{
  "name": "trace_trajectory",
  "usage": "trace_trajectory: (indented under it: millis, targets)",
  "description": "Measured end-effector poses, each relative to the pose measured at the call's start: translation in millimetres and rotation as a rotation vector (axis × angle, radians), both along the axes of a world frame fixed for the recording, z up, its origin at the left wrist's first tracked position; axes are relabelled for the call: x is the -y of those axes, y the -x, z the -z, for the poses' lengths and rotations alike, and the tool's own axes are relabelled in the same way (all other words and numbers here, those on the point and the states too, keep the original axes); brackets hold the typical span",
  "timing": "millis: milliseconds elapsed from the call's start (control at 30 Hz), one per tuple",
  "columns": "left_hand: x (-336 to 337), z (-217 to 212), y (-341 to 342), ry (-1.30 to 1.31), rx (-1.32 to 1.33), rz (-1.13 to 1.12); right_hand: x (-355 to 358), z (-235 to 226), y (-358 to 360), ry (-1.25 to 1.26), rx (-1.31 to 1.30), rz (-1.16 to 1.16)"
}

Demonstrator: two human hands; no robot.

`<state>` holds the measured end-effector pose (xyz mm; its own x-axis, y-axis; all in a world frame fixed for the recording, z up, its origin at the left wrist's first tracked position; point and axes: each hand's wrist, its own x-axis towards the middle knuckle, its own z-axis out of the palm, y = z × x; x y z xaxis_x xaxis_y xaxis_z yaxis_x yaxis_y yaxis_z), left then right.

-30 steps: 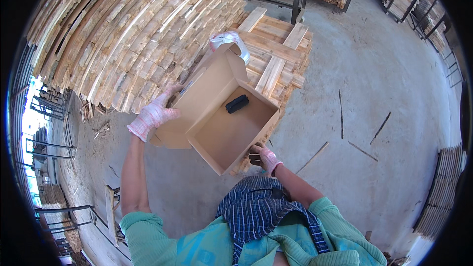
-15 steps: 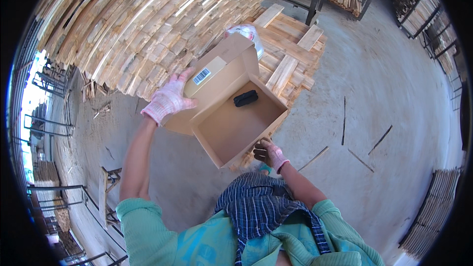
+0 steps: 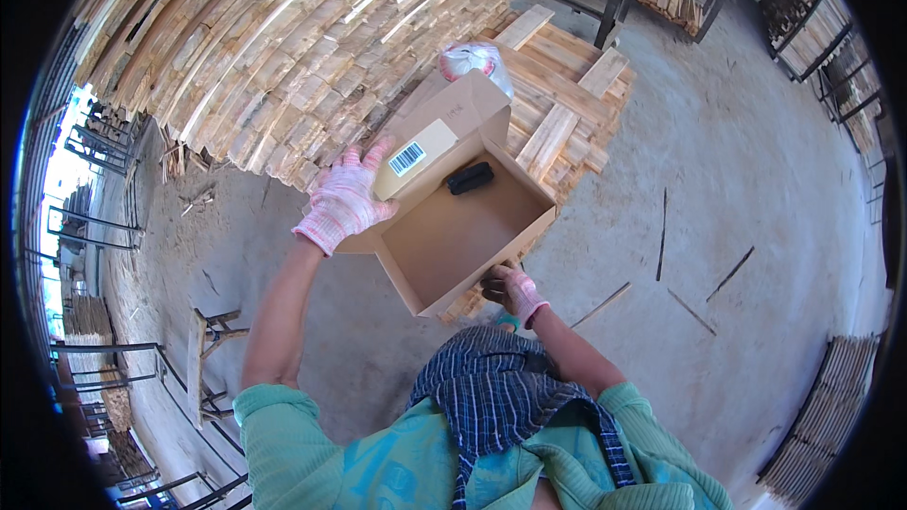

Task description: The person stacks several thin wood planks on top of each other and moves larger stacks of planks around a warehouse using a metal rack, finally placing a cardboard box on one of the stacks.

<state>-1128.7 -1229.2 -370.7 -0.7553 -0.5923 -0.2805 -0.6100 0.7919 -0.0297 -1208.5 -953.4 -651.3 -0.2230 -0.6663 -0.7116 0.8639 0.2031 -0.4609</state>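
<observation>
An open cardboard box (image 3: 487,267) is held tilted in front of me, its hinged lid (image 3: 477,99) raised on the far left side. Inside, a small black oblong object (image 3: 470,178) lies near the far end; its exact kind is unclear. The lid's inner face carries a white barcode label (image 3: 407,159). My left hand (image 3: 346,198), in a pink-white knit glove, rests on the lid beside the label with fingers spread. At the near right wall, my right hand (image 3: 515,290), gloved with a dark palm, grips the box, its fingertips partly hidden.
A tall stack of sawn timber (image 3: 312,57) rises at far left. Beyond the box, planks (image 3: 553,118) lie crosswise on a low pile, with a clear plastic bag (image 3: 472,60) on it. Thin wood strips (image 3: 729,272) lie on the concrete floor (image 3: 699,151) to the right.
My left hand and the lid have shifted right and slightly inward, the lid standing a little more upright. The box has tilted slightly; the right hand keeps its place on the near wall.
</observation>
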Motion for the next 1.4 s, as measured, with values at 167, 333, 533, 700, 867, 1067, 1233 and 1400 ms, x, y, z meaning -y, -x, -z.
trace_trajectory:
  millis: [167, 333, 533, 700, 867, 1067, 1233, 1400]
  targets:
    - [10.0, -13.0, 0.3, -0.047, 0.036, -0.038, -32.9, 33.0, 22.8, -0.124, -0.114, 0.111]
    - [-3.8, -11.0, 0.1, 0.007, 0.027, 0.035, -56.0, 63.5, 121.5, -0.322, -0.835, 0.452]
    - [-6.0, -17.9, -3.2, -0.086, 0.051, -0.010, 39.3, -72.4, 206.4, -0.236, -1.656, -0.003]
    - [-13.0, -12.8, -7.9, 0.000, -0.004, 0.058, 113.6, -150.2, 208.3, -0.247, -1.871, -0.353]
    - [-19.9, -32.0, -1.8, -0.147, 0.024, 0.017, 134.9, -171.9, 227.0, -0.333, -1.852, -0.608]
    - [-38.3, -13.6, -27.5, -0.097, -0.006, 0.052, 125.2, -164.9, 233.3, -0.193, -1.925, -0.802]
    - [-65.4, 19.0, -38.2, 0.129, -0.048, 0.206, 94.7, -94.2, 257.3, -0.044, -1.896, -0.629]
    - [-92.6, -5.6, -58.7, 0.118, -0.406, 0.038, 87.2, -69.3, 255.8, 0.155, -1.694, -0.462]
